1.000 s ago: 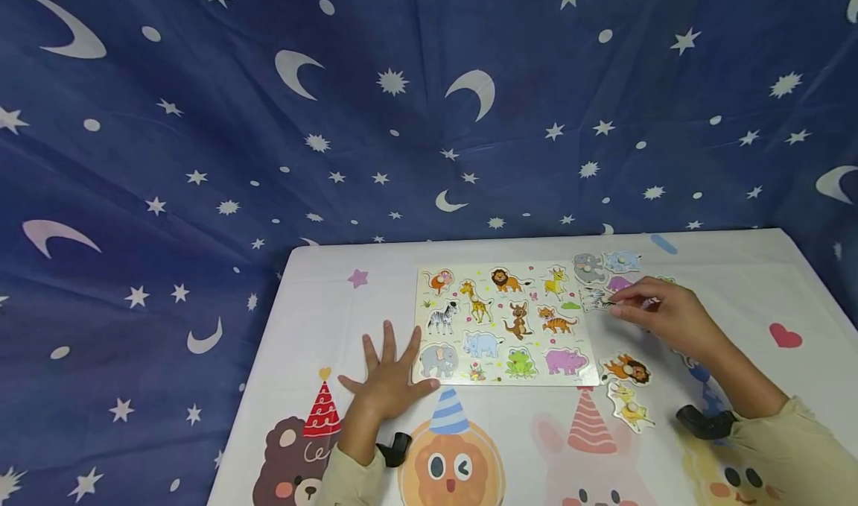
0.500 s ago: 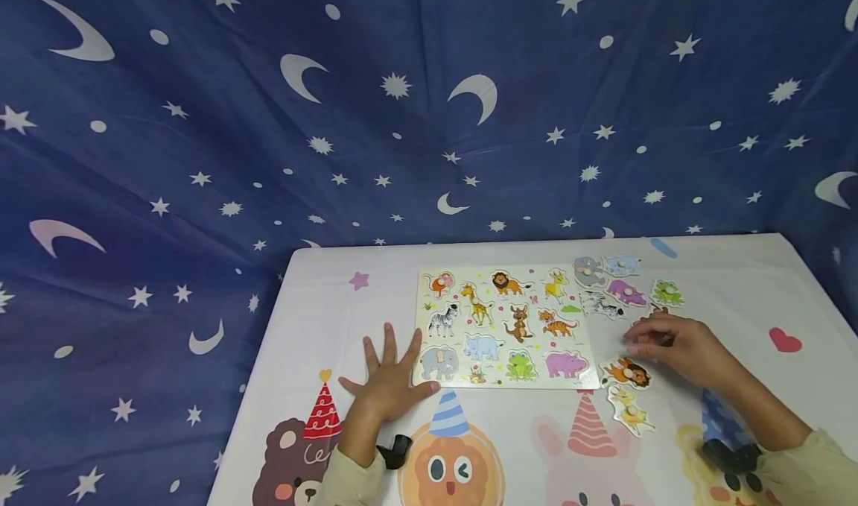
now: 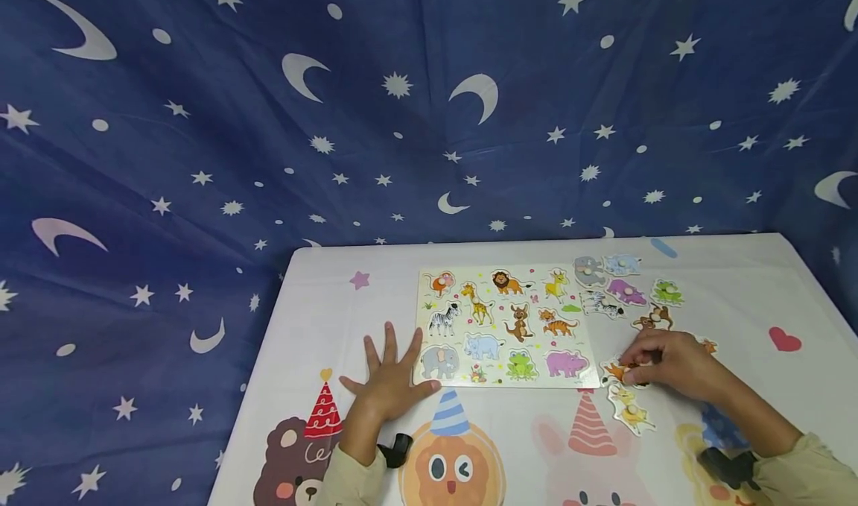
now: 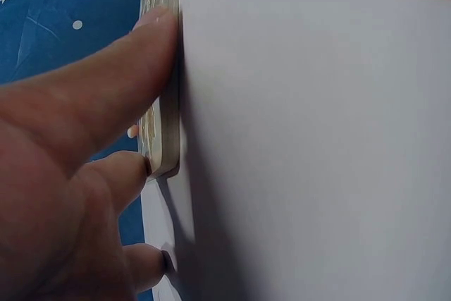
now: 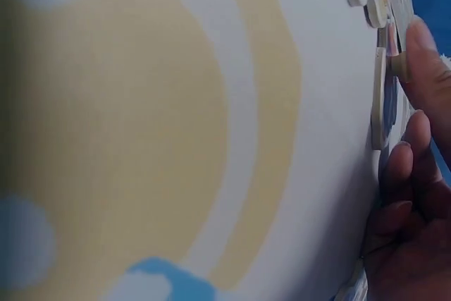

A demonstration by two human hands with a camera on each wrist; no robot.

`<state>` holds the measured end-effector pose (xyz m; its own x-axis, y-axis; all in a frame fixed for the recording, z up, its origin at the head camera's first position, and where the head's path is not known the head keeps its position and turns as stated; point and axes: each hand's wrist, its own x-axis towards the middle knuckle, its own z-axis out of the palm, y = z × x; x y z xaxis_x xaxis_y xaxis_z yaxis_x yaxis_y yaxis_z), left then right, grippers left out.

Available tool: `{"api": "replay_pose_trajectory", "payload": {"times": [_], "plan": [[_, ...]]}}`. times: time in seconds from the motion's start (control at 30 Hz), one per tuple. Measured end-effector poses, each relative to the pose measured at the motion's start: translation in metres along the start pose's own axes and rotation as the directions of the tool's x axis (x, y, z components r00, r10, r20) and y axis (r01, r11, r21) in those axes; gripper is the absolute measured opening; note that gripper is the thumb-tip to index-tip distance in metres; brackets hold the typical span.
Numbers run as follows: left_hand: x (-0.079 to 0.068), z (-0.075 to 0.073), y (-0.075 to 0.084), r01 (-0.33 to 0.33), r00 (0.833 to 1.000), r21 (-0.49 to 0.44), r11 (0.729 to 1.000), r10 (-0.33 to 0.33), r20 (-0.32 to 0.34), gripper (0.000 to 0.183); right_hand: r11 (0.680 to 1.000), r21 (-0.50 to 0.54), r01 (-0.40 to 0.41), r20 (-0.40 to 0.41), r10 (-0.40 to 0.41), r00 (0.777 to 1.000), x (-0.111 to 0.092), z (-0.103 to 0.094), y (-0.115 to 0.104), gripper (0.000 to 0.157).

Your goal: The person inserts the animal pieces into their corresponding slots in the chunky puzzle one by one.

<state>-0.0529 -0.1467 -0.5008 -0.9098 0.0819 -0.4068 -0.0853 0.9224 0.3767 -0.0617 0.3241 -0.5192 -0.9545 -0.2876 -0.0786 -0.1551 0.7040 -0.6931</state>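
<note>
My left hand (image 3: 389,390) lies with fingers spread at the left edge of a wooden animal puzzle board (image 3: 529,379). Its thumb rests on the board's rim in the left wrist view. My right hand (image 3: 677,364) is at a lion puzzle piece (image 3: 613,372) on the table, right of the board. Thumb and forefinger are at its small knob (image 5: 399,67), seemingly pinching it; the forefinger is hidden in the right wrist view. Just below lies a yellow deer piece (image 3: 630,409). A kangaroo piece (image 3: 655,317) sits above the hand; an orange piece (image 3: 707,346) is partly hidden behind it.
Elephant (image 3: 588,270), rhino (image 3: 622,264), hippo (image 3: 626,291), zebra (image 3: 603,305) and frog (image 3: 667,292) pieces lie right of the board. The white tablecloth (image 3: 322,320) has printed cartoon animals. A blue starry curtain (image 3: 375,148) hangs behind.
My right hand has moved from the zebra piece down to the lion piece, uncovering the hippo, frog and kangaroo pieces. The left hand has stayed at the board's edge.
</note>
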Motion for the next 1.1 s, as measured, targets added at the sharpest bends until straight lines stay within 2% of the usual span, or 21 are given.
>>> {"api": "replay_pose_trajectory", "payload": {"times": [0.23, 0.43, 0.63, 0.73, 0.9, 1.1], "plan": [[0.0017, 0.0, -0.0006, 0.001, 1.0, 0.002, 1.0, -0.001, 0.002, 0.096, 0.998, -0.053, 0.032, -0.02, -0.033, 0.999, 0.0006, 0.001, 0.0015, 0.02], [-0.0002, -0.0004, -0.0012, 0.005, 1.0, -0.006, 1.0, -0.005, 0.007, 0.095, 0.994, -0.105, -0.002, -0.084, -0.007, 0.996, 0.003, 0.0003, 0.0021, 0.015], [0.0004, -0.0003, 0.0001, -0.003, 1.0, -0.006, 1.0, 0.003, 0.004, 0.095, 0.99, -0.12, -0.071, -0.147, 0.053, 0.988, 0.0046, -0.002, 0.0038, 0.021], [0.0006, -0.0004, -0.0003, 0.003, 1.0, -0.003, 1.0, -0.003, 0.004, 0.095, 0.988, -0.137, -0.075, -0.173, 0.051, 0.984, 0.006, -0.0004, 0.0048, 0.023], [0.0004, 0.0003, -0.0018, 0.007, 1.0, -0.004, 1.0, -0.007, 0.007, 0.095, 0.988, -0.139, -0.062, -0.183, 0.036, 0.982, 0.0082, 0.0032, 0.0036, 0.02], [0.0009, 0.0008, -0.0015, -0.002, 1.0, -0.002, 1.0, 0.002, 0.005, 0.095, 0.995, -0.094, -0.04, -0.16, 0.024, 0.987, 0.0089, 0.0025, 0.0058, 0.017]]}}
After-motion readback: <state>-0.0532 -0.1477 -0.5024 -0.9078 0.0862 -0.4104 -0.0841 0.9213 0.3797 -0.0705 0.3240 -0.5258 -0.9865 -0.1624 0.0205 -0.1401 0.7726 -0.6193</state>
